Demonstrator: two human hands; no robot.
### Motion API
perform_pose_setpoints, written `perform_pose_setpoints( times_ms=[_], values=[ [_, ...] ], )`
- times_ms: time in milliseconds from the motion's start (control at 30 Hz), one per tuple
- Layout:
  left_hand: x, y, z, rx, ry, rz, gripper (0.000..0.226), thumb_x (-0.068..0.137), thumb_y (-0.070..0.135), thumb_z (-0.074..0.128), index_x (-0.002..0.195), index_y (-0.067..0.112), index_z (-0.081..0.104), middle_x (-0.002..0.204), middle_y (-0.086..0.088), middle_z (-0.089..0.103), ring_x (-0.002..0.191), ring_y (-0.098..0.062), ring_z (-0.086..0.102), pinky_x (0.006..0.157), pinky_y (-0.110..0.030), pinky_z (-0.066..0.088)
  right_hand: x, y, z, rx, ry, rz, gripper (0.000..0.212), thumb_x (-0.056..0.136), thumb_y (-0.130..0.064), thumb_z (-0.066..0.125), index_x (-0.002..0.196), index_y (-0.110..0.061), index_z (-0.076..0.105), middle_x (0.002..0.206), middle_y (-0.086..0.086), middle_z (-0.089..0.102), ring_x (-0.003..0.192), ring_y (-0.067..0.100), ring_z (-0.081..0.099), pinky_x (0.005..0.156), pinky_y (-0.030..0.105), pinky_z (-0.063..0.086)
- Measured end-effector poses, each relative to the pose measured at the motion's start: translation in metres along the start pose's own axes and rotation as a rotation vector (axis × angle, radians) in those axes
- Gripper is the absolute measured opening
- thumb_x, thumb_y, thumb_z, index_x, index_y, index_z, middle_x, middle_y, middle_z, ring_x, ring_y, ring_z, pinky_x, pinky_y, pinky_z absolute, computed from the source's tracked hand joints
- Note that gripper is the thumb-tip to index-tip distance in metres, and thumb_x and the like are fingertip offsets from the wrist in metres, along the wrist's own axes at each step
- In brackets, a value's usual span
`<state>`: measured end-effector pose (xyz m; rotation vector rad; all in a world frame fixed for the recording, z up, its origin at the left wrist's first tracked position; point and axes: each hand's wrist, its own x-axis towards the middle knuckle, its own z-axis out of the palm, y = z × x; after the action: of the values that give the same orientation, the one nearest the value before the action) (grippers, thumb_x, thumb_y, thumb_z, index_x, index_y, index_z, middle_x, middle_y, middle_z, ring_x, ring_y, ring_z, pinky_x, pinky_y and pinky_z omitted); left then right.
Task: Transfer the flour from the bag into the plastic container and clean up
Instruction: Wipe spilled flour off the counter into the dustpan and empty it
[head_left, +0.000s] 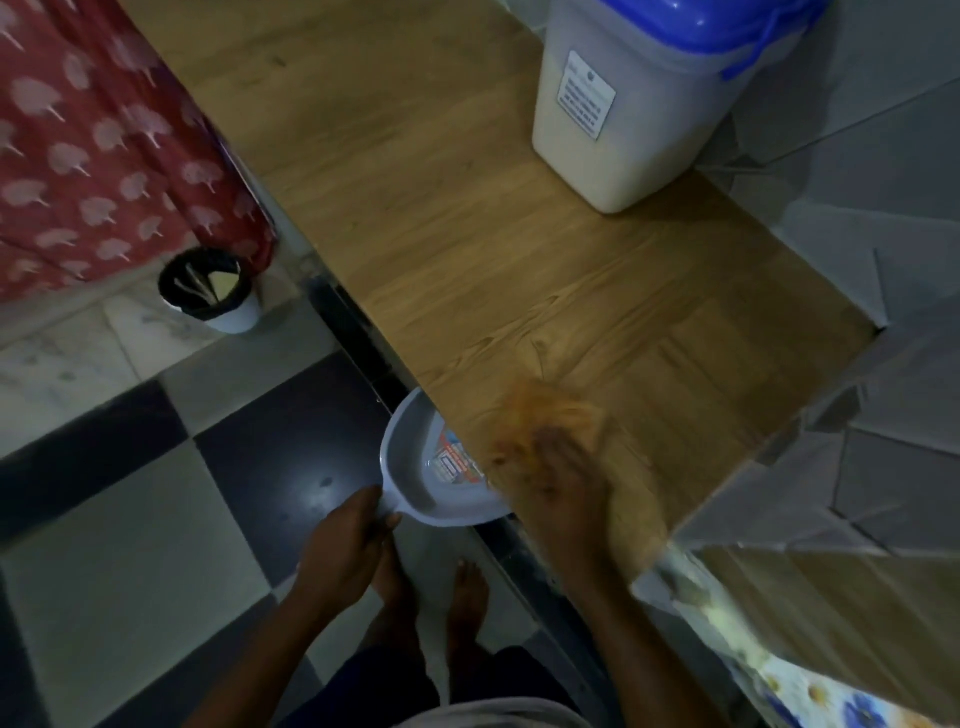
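Wood-grain matt counter (467, 234), translucent plastic container (623, 156), smooth plastic dustpan (415, 467), glossy floor tiles (291, 467)

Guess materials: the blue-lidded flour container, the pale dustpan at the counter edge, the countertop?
Blue-lidded translucent container: plastic, semi-clear; the pale flour shows through its walls. Pale grey dustpan: moulded plastic, smooth with a slight sheen, printed sticker inside. Wood-grain countertop: wood or a wood-look laminate; grain and plank seams show, finish matte. I can't tell which.
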<state>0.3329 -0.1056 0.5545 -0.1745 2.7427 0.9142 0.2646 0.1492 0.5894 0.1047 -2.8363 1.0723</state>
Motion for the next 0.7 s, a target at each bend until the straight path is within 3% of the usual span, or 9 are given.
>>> perform_pose_setpoints(
  times_ms=[67,133,267,300,367,433,567,633,700],
  values=[
    [-0.005,0.001,0.006,0.002,-0.016,-0.004,0.009,0.096,0.032,0.057,0.106,0.031,0.057,0.090,0.013,0.062,0.076,-0.003,0.059,0.062,-0.020,0.044,-0.019,-0.006,0.006,0.099,-0.159,-0.071,0.038,0.094,-0.028,0.047,0.110,-0.009,0.075,0.116,0.004,0.072,0.114,0.019,0.065,0.093,0.038,0.056],
    [-0.007,0.000,0.010,0.017,-0.008,0.008,0.019,0.097,0.037,0.055,0.113,0.029,0.058,0.093,0.013,0.063,0.079,-0.007,0.062,0.066,-0.027,0.050,-0.019,-0.011,-0.013,0.228,-0.147,-0.022,0.031,0.098,-0.027,0.050,0.111,-0.011,0.074,0.113,0.000,0.072,0.109,0.016,0.066,0.091,0.037,0.056],
    [-0.013,0.006,0.018,-0.007,-0.019,0.023,0.032,0.093,0.053,0.040,0.105,0.030,0.058,0.084,0.015,0.060,0.073,0.000,0.059,0.066,-0.030,0.054,-0.031,0.040,-0.062,0.030,0.268,0.161,0.024,0.092,-0.010,0.050,0.100,-0.002,0.071,0.090,0.000,0.068,0.075,0.015,0.061,0.070,0.031,0.049],
    [-0.014,0.008,0.019,-0.009,-0.024,0.022,0.035,0.091,0.056,0.037,0.103,0.032,0.058,0.083,0.015,0.060,0.073,0.000,0.059,0.067,-0.031,0.055,-0.039,0.041,-0.061,-0.021,0.284,0.244,0.025,0.090,-0.006,0.050,0.105,-0.002,0.069,0.095,0.006,0.069,0.080,0.022,0.063,0.071,0.035,0.050],
    [-0.016,0.009,0.023,-0.014,-0.005,0.021,0.041,0.088,0.059,0.033,0.102,0.030,0.058,0.082,0.015,0.060,0.073,0.001,0.059,0.067,-0.032,0.055,-0.052,0.032,-0.034,-0.155,0.220,0.234,0.035,0.098,-0.020,0.051,0.122,0.000,0.066,0.122,0.015,0.068,0.113,0.033,0.064,0.094,0.048,0.052],
    [-0.015,0.011,0.025,-0.020,0.006,0.013,0.044,0.088,0.059,0.033,0.103,0.027,0.059,0.083,0.013,0.061,0.073,-0.002,0.060,0.067,-0.033,0.055,-0.040,0.018,0.003,-0.178,0.116,-0.006,0.041,0.098,-0.032,0.050,0.121,-0.003,0.069,0.126,0.013,0.068,0.122,0.030,0.061,0.102,0.047,0.050],
    [-0.019,0.012,0.027,-0.002,0.003,0.006,0.039,0.089,0.054,0.036,0.106,0.026,0.058,0.088,0.010,0.062,0.077,-0.008,0.061,0.069,-0.035,0.054,0.008,-0.036,0.015,0.206,-0.196,-0.069,0.038,0.084,0.008,0.060,0.118,-0.005,0.070,0.120,0.008,0.070,0.114,0.017,0.063,0.096,0.038,0.055],
    [-0.019,0.009,0.026,0.006,0.005,-0.012,0.041,0.088,0.057,0.034,0.107,0.029,0.057,0.089,0.011,0.062,0.077,-0.007,0.060,0.070,-0.035,0.055,0.004,-0.035,0.001,0.262,-0.211,-0.070,0.030,0.091,0.000,0.059,0.118,-0.005,0.069,0.115,0.006,0.071,0.105,0.009,0.063,0.091,0.028,0.054],
    [-0.018,0.008,0.025,0.018,0.004,-0.023,0.046,0.086,0.062,0.030,0.106,0.031,0.057,0.088,0.012,0.062,0.076,-0.006,0.060,0.069,-0.034,0.055,-0.022,-0.012,-0.018,0.161,-0.056,-0.017,0.031,0.101,-0.029,0.056,0.123,-0.010,0.066,0.121,0.004,0.068,0.113,0.013,0.062,0.096,0.029,0.051]
  ],
)
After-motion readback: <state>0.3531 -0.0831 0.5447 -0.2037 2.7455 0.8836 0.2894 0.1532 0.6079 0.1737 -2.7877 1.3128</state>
